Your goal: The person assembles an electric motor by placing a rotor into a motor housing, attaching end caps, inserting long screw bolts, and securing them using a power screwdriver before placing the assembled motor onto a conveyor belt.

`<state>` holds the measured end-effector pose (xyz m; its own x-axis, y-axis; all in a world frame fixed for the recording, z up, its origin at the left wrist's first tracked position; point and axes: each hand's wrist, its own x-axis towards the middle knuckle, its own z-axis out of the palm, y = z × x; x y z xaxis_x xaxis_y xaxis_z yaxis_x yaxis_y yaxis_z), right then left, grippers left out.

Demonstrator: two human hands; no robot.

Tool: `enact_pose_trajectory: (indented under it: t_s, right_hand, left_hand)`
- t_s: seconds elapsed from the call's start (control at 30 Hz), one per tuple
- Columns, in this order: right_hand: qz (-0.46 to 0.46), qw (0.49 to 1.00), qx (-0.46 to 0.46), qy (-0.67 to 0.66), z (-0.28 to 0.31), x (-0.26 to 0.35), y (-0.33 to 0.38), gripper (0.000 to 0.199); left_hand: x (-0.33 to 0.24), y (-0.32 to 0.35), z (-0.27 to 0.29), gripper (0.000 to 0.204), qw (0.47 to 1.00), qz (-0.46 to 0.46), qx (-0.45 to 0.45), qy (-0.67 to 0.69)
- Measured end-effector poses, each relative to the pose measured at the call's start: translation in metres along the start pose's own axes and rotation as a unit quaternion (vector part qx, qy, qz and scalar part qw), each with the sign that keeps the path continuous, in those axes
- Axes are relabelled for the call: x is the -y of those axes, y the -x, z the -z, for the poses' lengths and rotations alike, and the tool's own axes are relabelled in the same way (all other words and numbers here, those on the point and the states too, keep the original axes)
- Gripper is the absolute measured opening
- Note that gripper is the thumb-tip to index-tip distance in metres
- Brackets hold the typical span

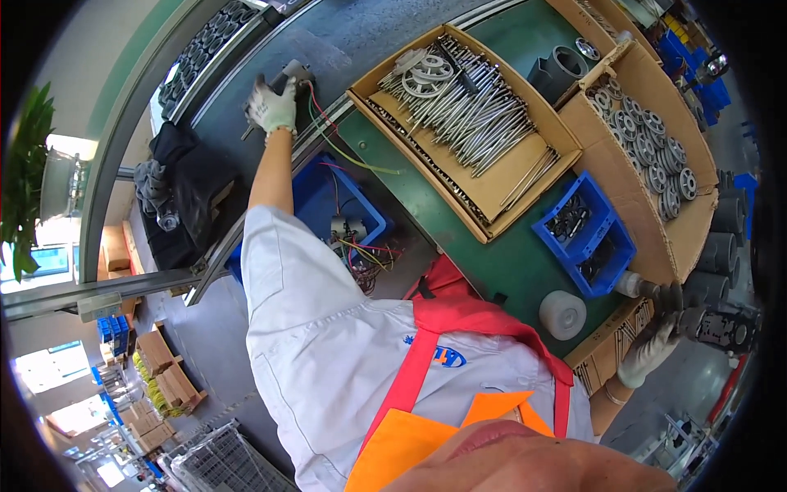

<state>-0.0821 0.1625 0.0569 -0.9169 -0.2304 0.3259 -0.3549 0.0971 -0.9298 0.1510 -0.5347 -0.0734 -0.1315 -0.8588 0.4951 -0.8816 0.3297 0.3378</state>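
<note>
While the left hand [273, 105] grips a motor [293, 75], the right hand [649, 351] holds a dark part [711, 324].

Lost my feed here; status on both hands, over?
Left hand gloved, gripping wired grey part on conveyor. Right hand gloved, on dark motor assembly. Nothing blocking either.

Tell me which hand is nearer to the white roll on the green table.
Right. The right hand, gloved, grips a dark motor part just right of the white roll. The left hand is stretched far away, on a dark wired part.
</note>
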Motion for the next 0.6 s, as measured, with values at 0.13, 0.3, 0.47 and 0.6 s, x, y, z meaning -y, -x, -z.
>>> enact_pose_trajectory:
  t_s: [0.13, 0.3, 0.47, 0.6]
  right_hand:
    - [-0.013, 0.999, 0.021, 0.03, -0.026, -0.005, -0.001, 0.058]
    - [-0.008, 0.998, 0.017, 0.052, -0.002, -0.007, -0.003, 0.057]
    - [-0.056, 0.986, 0.03, 0.152, 0.043, -0.029, -0.004, 0.044]
    - [-0.028, 0.994, 0.041, 0.096, 0.036, -0.029, -0.03, 0.038]
  left_hand:
    - [0.009, 0.054, -0.008, 0.061, 0.648, 0.258, 0.324, 0.639]
    - [0.014, 0.112, 0.049, 0.049, 0.744, 0.111, 0.446, 0.485]
    - [-0.019, 0.057, 0.106, 0.047, 0.874, -0.01, 0.415, 0.252]
    - [0.002, -0.046, 0.097, 0.032, 0.677, 0.152, 0.203, 0.691]
